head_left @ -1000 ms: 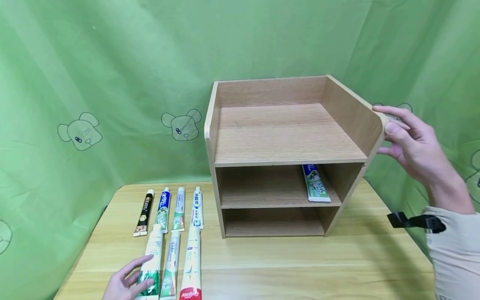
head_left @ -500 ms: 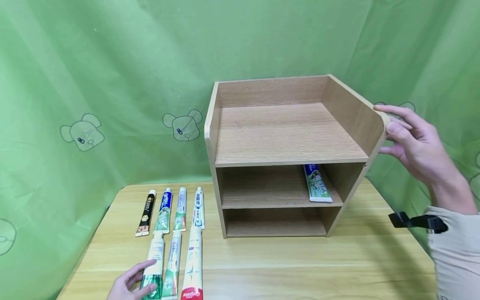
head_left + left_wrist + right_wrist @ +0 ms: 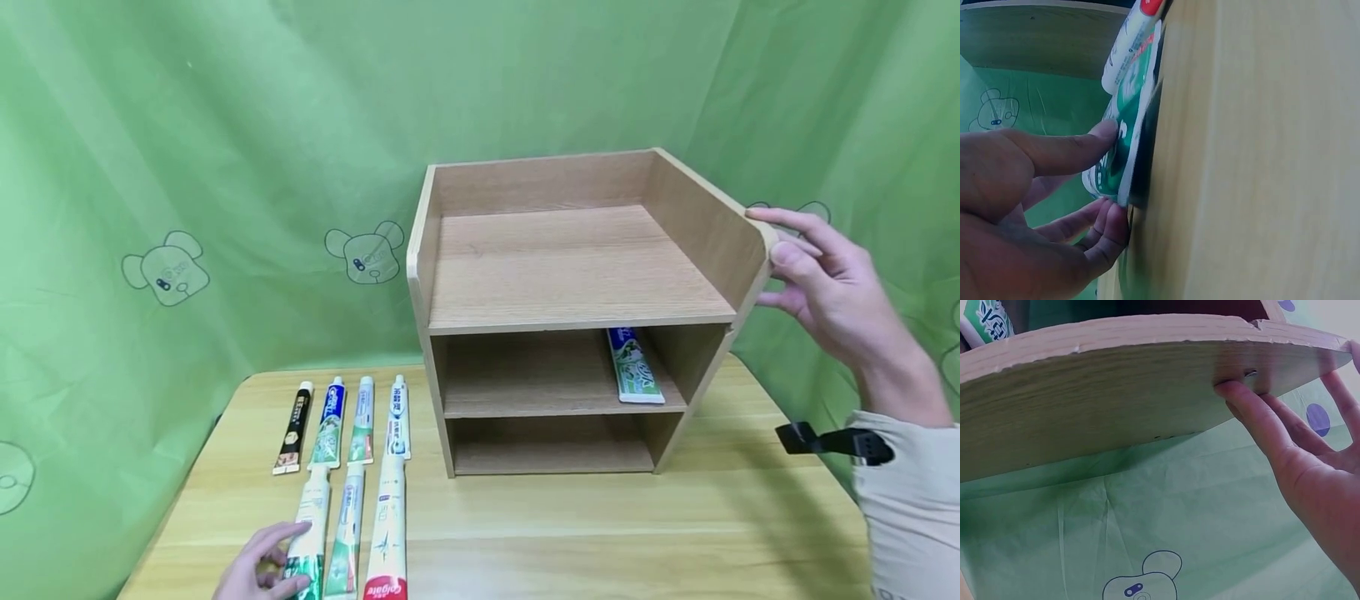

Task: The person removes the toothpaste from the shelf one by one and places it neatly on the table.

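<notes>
At the lower left, my left hand (image 3: pixel 262 571) pinches the sides of a green-and-white toothpaste tube (image 3: pixel 307 542) lying on the table. The left wrist view has the thumb (image 3: pixel 1100 134) on the tube's green printed face and the other fingers at its edge by the tabletop. My right hand (image 3: pixel 840 287) holds the right side panel of a wooden desk shelf (image 3: pixel 570 267) near its upper front corner. In the right wrist view its fingers (image 3: pixel 1254 412) touch the panel's outer face. A blue-and-green toothpaste tube (image 3: pixel 633 367) lies on the middle shelf, at the right.
Beside the held tube lie a slim green-and-white tube (image 3: pixel 345 533) and a large Colgate tube (image 3: pixel 387 525). Behind them are a black tube (image 3: pixel 295 429), a Crest tube (image 3: pixel 328 425) and others in a row. A green curtain (image 3: pixel 225 167) hangs behind the table (image 3: pixel 600 533).
The green-and-white tube has slid slightly toward me with my left hand, its cap now lower, below the Crest tube. My right hand keeps its place on the shelf.
</notes>
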A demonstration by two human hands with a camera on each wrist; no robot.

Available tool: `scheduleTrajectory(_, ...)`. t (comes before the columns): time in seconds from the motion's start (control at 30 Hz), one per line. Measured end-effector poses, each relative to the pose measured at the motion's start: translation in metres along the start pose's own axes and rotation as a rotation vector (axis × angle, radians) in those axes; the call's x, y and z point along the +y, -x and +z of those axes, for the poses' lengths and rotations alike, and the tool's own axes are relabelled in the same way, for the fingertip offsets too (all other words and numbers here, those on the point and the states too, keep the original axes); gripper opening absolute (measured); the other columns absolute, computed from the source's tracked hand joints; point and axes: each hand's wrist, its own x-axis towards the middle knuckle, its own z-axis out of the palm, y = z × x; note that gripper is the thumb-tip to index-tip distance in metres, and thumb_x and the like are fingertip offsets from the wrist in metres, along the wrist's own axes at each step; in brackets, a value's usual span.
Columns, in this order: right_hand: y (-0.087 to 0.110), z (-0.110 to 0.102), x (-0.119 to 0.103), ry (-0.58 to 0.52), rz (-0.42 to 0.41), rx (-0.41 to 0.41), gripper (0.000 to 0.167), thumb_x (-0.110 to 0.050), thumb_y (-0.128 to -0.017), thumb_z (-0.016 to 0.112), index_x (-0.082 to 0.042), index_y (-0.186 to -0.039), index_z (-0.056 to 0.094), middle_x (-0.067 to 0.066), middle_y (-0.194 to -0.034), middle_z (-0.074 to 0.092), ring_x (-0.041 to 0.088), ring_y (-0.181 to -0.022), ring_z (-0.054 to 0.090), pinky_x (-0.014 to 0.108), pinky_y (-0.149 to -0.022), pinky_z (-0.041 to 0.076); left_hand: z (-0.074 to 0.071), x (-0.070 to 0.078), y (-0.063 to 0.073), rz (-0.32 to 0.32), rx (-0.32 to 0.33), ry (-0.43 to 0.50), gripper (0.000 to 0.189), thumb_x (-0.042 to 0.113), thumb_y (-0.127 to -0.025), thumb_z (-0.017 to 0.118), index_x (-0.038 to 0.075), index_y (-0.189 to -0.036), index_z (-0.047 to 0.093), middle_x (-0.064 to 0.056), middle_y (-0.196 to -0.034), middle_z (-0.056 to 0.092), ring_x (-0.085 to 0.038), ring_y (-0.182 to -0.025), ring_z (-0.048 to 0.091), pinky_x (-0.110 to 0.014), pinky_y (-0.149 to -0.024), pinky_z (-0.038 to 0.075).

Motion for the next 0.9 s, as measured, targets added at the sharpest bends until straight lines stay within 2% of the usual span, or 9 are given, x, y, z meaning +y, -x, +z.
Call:
scheduleTrajectory(0.2,-0.002,0.001,0.000,0.007,-0.006,0.017,0.045,0.015,-0.105,0.030,0.015,-0.150,0.032,0.025,-0.132,0.060,0.028,-0.109,0.067,0.039,-0.084,0.062,0.000,0.001,0.000,-0.022,0.005,0.028,0.074,0.008,-0.073,0.089,0.003,-0.140,0.058,-0.015,-0.128,0.053,-0.016,-0.091,0.053,-0.028,-0.067,0.059)
scheduleTrajectory(0.37,0.000,0.001,0.001,0.011,-0.001,0.016,0.045,0.014,-0.105,0.030,0.015,-0.150,0.032,0.024,-0.132,0.058,0.028,-0.108,0.067,0.039,-0.084,0.062,-0.002,-0.001,0.000,-0.049,-0.012,0.005,0.076,0.010,-0.073,0.090,0.003,-0.141,0.057,-0.013,-0.119,0.055,-0.018,-0.090,0.054,-0.028,-0.067,0.058)
scheduleTrajectory(0.6,0.001,0.000,0.000,0.027,0.006,0.020,0.045,0.014,-0.105,0.031,0.014,-0.151,0.032,0.024,-0.133,0.059,0.027,-0.109,0.066,0.038,-0.084,0.062,-0.001,0.006,0.001,-0.042,0.009,-0.024,0.074,0.011,-0.073,0.089,0.006,-0.140,0.059,-0.018,-0.129,0.054,-0.022,-0.097,0.056,-0.029,-0.069,0.061)
scheduleTrajectory(0.77,0.001,0.000,0.000,0.019,0.008,0.013,0.046,0.015,-0.105,0.030,0.014,-0.151,0.032,0.023,-0.132,0.062,0.027,-0.109,0.067,0.038,-0.083,0.062,0.001,0.016,0.002,-0.006,0.062,-0.101,0.069,0.009,-0.075,0.088,0.010,-0.139,0.061,-0.020,-0.136,0.054,-0.027,-0.105,0.058,-0.031,-0.072,0.062)
scheduleTrajectory(0.9,0.001,0.000,0.000,0.016,0.005,0.013,0.046,0.014,-0.105,0.030,0.014,-0.151,0.032,0.023,-0.133,0.061,0.028,-0.110,0.067,0.038,-0.084,0.062,0.005,0.027,0.003,0.079,0.111,-0.175,0.067,0.010,-0.079,0.086,0.013,-0.140,0.060,-0.020,-0.138,0.055,-0.032,-0.111,0.060,-0.029,-0.073,0.062)
